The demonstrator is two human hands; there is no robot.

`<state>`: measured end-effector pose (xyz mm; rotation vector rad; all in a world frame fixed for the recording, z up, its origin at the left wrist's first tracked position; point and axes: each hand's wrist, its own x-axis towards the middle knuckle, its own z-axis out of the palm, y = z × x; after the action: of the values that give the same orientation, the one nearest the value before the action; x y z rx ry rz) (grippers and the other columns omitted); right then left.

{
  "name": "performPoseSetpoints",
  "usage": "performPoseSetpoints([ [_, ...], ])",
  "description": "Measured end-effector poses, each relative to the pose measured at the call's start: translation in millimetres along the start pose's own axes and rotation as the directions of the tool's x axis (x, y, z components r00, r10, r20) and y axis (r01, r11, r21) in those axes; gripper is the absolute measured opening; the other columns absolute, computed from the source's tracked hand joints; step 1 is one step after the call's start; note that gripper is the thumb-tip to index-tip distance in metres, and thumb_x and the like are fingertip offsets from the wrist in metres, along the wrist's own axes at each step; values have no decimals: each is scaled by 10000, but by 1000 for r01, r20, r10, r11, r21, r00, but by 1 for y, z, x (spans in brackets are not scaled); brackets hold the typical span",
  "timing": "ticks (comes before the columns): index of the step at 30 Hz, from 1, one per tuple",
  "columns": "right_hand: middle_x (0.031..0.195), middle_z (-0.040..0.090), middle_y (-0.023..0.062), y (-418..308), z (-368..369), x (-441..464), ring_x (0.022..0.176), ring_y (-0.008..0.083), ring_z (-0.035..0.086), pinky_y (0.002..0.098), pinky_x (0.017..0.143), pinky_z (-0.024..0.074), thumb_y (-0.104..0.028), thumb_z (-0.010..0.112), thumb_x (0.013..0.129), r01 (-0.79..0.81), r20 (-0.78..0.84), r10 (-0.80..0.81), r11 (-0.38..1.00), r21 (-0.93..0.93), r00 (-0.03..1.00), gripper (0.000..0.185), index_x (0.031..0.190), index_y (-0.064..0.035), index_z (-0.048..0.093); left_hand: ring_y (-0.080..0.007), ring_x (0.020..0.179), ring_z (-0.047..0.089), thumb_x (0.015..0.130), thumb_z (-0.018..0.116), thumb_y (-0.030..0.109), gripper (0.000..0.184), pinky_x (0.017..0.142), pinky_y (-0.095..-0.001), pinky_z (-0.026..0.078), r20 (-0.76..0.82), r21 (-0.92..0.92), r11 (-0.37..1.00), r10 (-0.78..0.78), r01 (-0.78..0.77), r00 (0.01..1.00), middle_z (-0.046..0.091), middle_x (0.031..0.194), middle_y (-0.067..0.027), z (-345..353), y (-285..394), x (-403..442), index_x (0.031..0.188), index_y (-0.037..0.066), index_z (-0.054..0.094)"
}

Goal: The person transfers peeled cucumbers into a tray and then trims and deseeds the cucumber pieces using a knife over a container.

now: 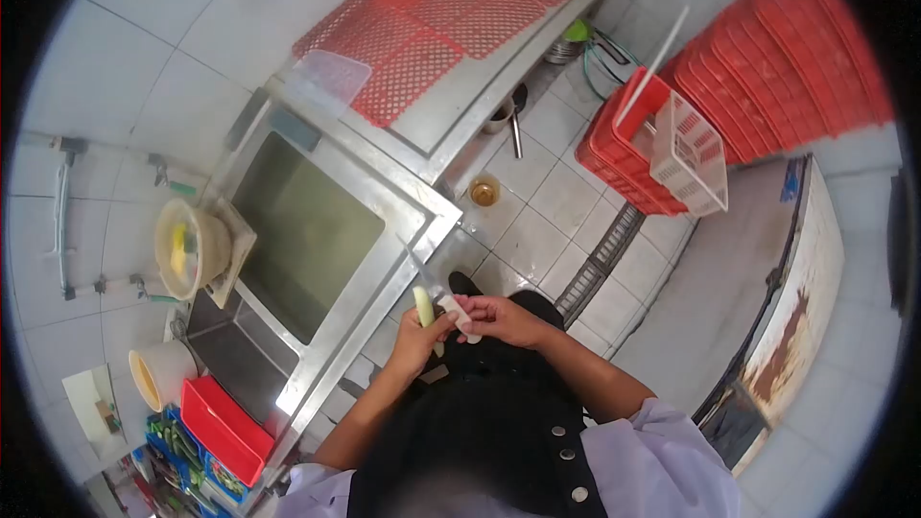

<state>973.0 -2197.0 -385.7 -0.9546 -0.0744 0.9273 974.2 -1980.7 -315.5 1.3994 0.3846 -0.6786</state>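
My left hand is closed around a slim, pale green vegetable, its upper end sticking out above the fingers. Its exact kind I cannot make out. Close beside it, my right hand grips a knife by its white handle. The narrow blade points up and to the left, toward the sink's corner. Both hands are near each other in front of my black apron, and the fingertips almost meet. Whether the blade touches the vegetable cannot be seen.
A metal sink of cloudy water lies left, with a beige bowl on its far edge. Red mats cover the counter. Red crates stack at right. A red bin stands lower left; a small bowl sits on the floor.
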Motion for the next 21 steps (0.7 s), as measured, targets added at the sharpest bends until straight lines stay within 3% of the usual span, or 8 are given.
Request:
performPoseSetpoints([
  [2,1156,758,78,-28,-27,16,1077,162,717,333,921,576,-167,698,1052,-45,55,46,999,-10,997,275,1295,-39,670,-86,676,549,1007,695,167,314,608,-264,424,-71,-52,998,-23,19,997,679,861,-6,-6,6,6,1268,-8,707],
  [4,1160,772,77,-53,-83,33,1074,167,728,341,952,567,-208,724,1036,-187,182,341,806,-561,922,256,1204,-15,716,-62,674,516,1004,720,132,337,596,-247,398,-198,-164,986,-59,26,979,677,883,4,-16,4,4,1289,-46,706],
  [6,1117,785,114,-20,-187,57,1067,228,742,373,947,567,-312,706,1030,-79,190,353,624,-777,916,303,1091,-20,758,-62,676,509,993,734,156,349,596,-245,384,-350,-284,959,-96,-8,932,656,868,4,-17,6,-6,1274,-50,715],
  [8,1077,773,154,17,-285,89,1049,312,736,406,939,567,-376,666,1018,-254,-120,451,249,-934,884,367,1050,-25,767,-70,678,525,970,747,149,399,598,-238,396,-436,-324,946,-158,10,886,715,959,-49,-21,19,-33,1306,-58,692],
  [10,1221,742,187,28,-398,158,1192,410,663,494,1004,536,-344,601,1015,-173,-128,392,81,-982,911,297,1070,-107,773,-92,693,561,943,743,91,339,607,-255,431,-619,-484,875,-360,22,698,752,1036,-107,-2,6,-76,1246,-54,697],
  [11,1233,736,195,15,-408,183,1211,410,656,484,1033,531,-376,591,1011,-459,-362,425,151,-876,830,359,1141,-79,745,-92,699,563,940,745,84,265,626,-264,441,-686,-519,854,-435,26,583,771,1092,-131,16,8,-85,1171,-41,712],
  [13,1422,656,208,38,-463,224,1301,356,632,483,1134,485,-453,463,1030,-87,-99,213,-67,-994,972,580,1411,-47,627,-90,705,569,946,756,104,258,646,-270,455,-663,-594,799,-553,95,505,774,1111,-116,44,9,-106,1164,-28,721],
  [21,1440,641,203,27,-572,310,1312,358,621,491,1138,479,-474,459,1028,-270,-346,169,-359,-894,923,602,1423,-50,619,-80,757,542,995,761,336,307,708,-270,461,-504,-808,491,-863,326,49,616,813,60,202,-62,-148,1199,112,815],
])
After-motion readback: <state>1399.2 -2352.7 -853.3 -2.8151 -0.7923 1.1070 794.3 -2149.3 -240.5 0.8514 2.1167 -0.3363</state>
